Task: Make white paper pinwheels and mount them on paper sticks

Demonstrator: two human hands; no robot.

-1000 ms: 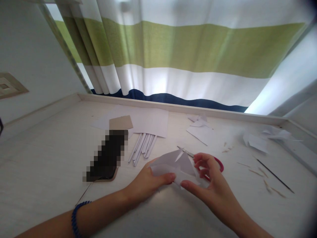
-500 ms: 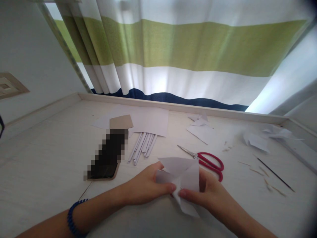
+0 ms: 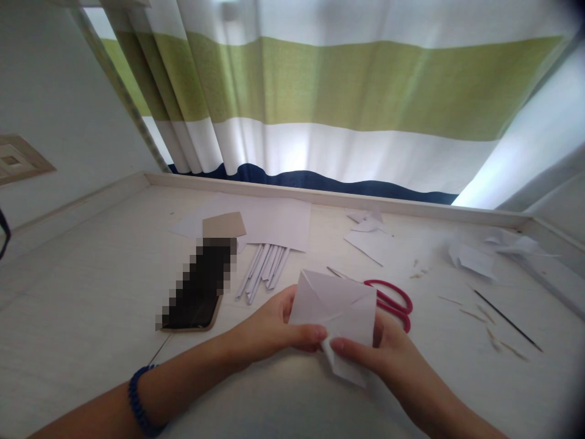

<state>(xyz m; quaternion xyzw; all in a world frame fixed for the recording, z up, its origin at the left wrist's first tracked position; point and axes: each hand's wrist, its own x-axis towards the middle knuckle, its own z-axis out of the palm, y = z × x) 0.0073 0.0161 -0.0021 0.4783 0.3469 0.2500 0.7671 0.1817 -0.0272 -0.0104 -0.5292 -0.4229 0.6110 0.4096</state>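
A folded white paper [image 3: 336, 305] with diagonal creases is held upright a little above the pale table [image 3: 91, 292]. My left hand [image 3: 274, 332] pinches its lower left edge between thumb and fingers. My right hand [image 3: 388, 353] pinches the lower right part, its fingers behind the sheet and its thumb in front; a loose flap hangs below. A blue coiled band [image 3: 137, 405] sits on my left wrist. Red-handled scissors [image 3: 388, 302] lie on the table just behind the paper, partly hidden by it.
A blurred-out dark phone [image 3: 201, 286] lies left of my hands. Several rolled paper sticks [image 3: 265, 271], white sheets [image 3: 278, 222] and a brown card [image 3: 223, 225] lie behind. Paper scraps [image 3: 470, 259], a thin black stick [image 3: 507, 320] and wood splinters lie at right. A striped curtain [image 3: 320, 103] hangs at the back.
The paper was lifted from lying near the table and turned upright between both hands. Its flaps have come together into a squarer folded shape. The right hand has moved off the scissors.
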